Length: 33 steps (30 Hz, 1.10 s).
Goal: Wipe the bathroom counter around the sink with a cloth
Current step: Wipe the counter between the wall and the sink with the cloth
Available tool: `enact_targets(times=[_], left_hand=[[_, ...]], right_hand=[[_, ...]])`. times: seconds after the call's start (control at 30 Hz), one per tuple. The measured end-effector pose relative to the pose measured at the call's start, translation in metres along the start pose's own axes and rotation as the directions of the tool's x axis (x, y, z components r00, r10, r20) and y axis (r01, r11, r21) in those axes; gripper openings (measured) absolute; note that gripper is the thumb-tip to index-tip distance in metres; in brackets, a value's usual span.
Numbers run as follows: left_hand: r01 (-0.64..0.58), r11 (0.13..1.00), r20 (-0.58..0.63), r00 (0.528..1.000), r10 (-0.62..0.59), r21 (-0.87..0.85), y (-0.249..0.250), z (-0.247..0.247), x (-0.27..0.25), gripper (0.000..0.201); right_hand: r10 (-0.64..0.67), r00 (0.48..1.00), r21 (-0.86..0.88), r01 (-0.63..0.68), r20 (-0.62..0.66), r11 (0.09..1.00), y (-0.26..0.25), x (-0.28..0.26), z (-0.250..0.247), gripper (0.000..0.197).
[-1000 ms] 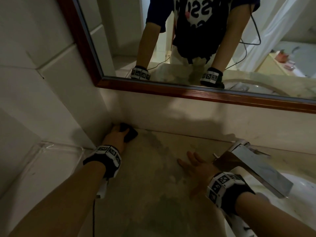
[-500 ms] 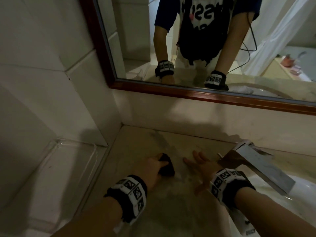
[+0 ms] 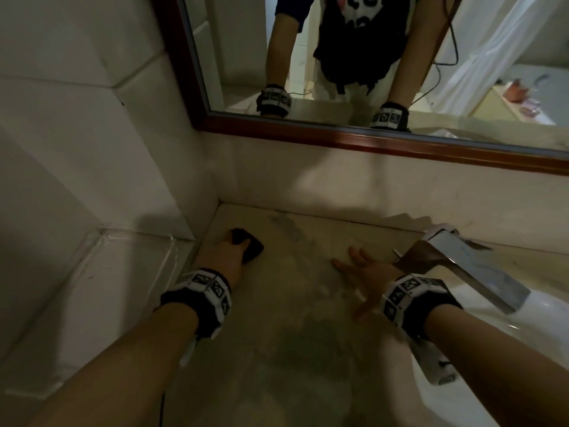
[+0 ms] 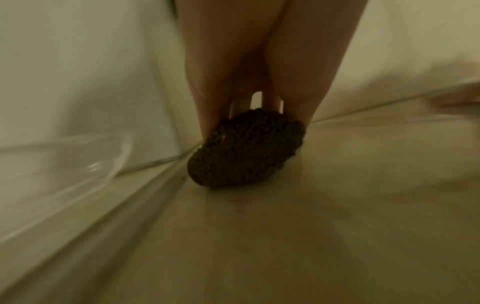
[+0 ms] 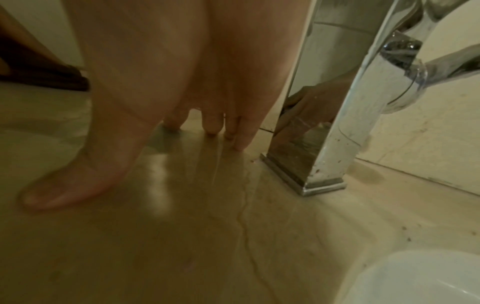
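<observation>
The left hand [image 3: 220,257] pinches the dark cloth [image 3: 248,248] against the counter [image 3: 292,349] near the left wall, while the right hand [image 3: 365,272] lies flat, fingers spread, between cloth and sink [image 3: 492,365].

The left hand [image 3: 222,257] covers most of the dark cloth [image 3: 250,248]; its fingertips lie hidden beneath. The sink [image 3: 480,365] is cut off at the lower right edge of the head view. The left wrist view is motion-blurred, the clear tray [image 4: 78,160] at centre left smeared. Small items reflected in the mirror [image 3: 523,90], upper right, are indistinct.
</observation>
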<state>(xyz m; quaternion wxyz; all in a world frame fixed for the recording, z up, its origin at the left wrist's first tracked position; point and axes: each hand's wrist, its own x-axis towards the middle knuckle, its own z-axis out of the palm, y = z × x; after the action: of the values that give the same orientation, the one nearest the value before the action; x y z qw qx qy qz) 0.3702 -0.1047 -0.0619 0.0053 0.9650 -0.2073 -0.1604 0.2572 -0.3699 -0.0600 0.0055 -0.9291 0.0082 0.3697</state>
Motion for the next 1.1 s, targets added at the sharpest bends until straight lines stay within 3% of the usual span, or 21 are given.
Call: enact_targets(times=[0.17, 0.3, 0.37, 0.43, 0.5, 0.57, 0.7, 0.83, 0.9, 1.1], left_hand=[[-0.240, 0.970, 0.180, 0.954, 0.241, -0.028, 0.066, 0.027, -0.061, 0.049], [-0.347, 0.935, 0.289, 0.905, 0.311, 0.080, 0.108, 0.023, -0.105, 0.049], [-0.327, 0.945, 0.225, 0.923, 0.312, 0.030, 0.104, 0.013, -0.109, 0.046], [-0.237, 0.957, 0.109, 0.960, 0.257, -0.166, 0.084, -0.002, -0.105, 0.042], [-0.155, 0.939, 0.003, 0.987, 0.164, -0.308, 0.054, -0.017, -0.104, 0.039], [-0.111, 0.935, -0.076, 0.993, 0.091, -0.338, 0.022, -0.022, -0.107, 0.035], [0.094, 0.987, -0.025, 0.995, -0.098, -0.128, -0.018, 0.005, -0.135, 0.046], [0.156, 0.985, 0.019, 0.988, -0.155, -0.073, -0.020, 0.028, -0.156, 0.051], [0.143, 0.983, 0.057, 0.989, -0.137, -0.115, -0.010, 0.031, -0.160, 0.048], [-0.008, 0.993, 0.169, 0.985, -0.013, 0.121, 0.052, 0.048, -0.194, 0.050]], right_hand=[[0.032, 0.999, -0.005, -0.032, -0.007, 0.999, -0.007, -0.008, -0.004, 0.119], [0.066, 0.997, 0.077, -0.063, -0.037, 0.995, -0.020, -0.023, 0.000, 0.108], [0.077, 0.991, 0.148, -0.060, -0.111, 0.987, -0.026, -0.035, 0.009, 0.100], [0.089, 0.985, 0.194, -0.059, -0.150, 0.979, -0.030, -0.053, 0.016, 0.091], [0.088, 0.985, 0.204, -0.057, -0.149, 0.977, -0.033, -0.071, 0.023, 0.085], [0.093, 0.988, 0.185, -0.070, -0.121, 0.980, -0.034, -0.083, 0.033, 0.079], [0.114, 0.990, 0.177, -0.098, -0.085, 0.979, -0.034, -0.092, 0.061, 0.073], [0.099, 0.991, 0.202, -0.080, -0.088, 0.976, -0.045, -0.103, 0.085, 0.067], [0.098, 0.989, 0.207, -0.074, -0.109, 0.976, -0.048, -0.109, 0.092, 0.066], [0.091, 0.984, 0.192, -0.061, -0.151, 0.979, -0.054, -0.125, 0.103, 0.065]])
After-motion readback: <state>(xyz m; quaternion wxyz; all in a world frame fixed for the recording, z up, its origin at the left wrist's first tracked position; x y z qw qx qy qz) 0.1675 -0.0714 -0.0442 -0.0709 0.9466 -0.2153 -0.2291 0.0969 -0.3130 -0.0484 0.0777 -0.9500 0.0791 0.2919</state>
